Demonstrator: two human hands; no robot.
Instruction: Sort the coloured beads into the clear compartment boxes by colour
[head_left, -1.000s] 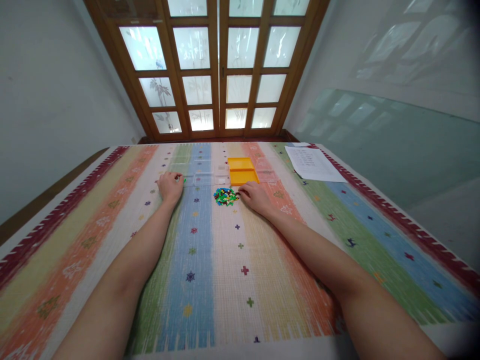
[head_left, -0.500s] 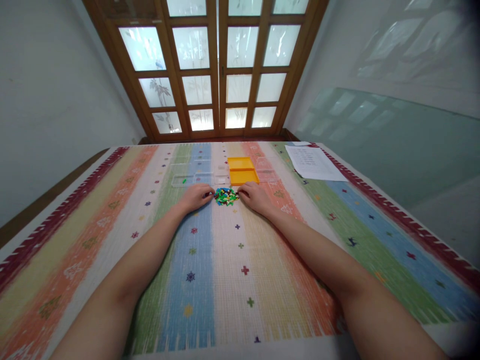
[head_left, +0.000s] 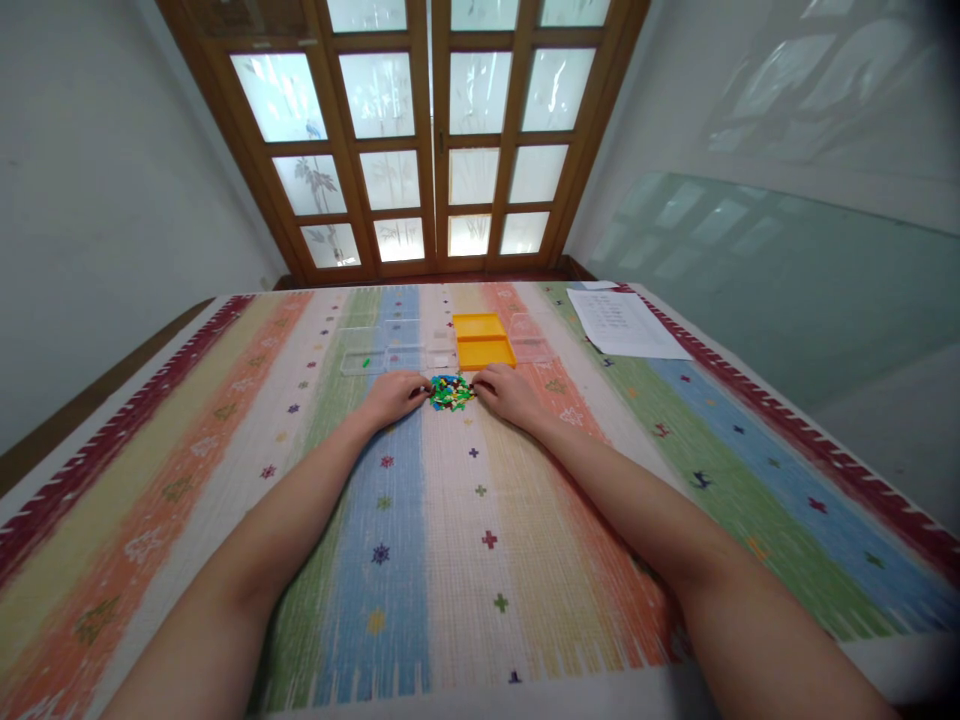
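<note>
A small heap of mixed coloured bits (head_left: 451, 393), mostly green with blue, yellow, white and dark red, lies on the striped cloth; the bits are too small to name. At its left edge is my left hand (head_left: 396, 396), fingers curled and tips pressed together. My right hand (head_left: 502, 388) touches the heap's right edge, its fingers likewise drawn in. What either hand pinches is too small to tell. Just behind the heap, an open yellow box (head_left: 486, 352) lies between clear plastic boxes. One green bit (head_left: 366, 363) is in the left clear box (head_left: 349, 368).
Another clear box (head_left: 531, 349) adjoins the yellow one on its right. Printed paper sheets (head_left: 626, 325) lie at the table's far right. The striped tablecloth (head_left: 457, 540) covers the table. Beyond the far edge stand wooden doors (head_left: 435, 240) with glass panes.
The view has shifted very slightly. My left fingertips have moved a little at the heap's left edge; my right hand stays almost in the same place.
</note>
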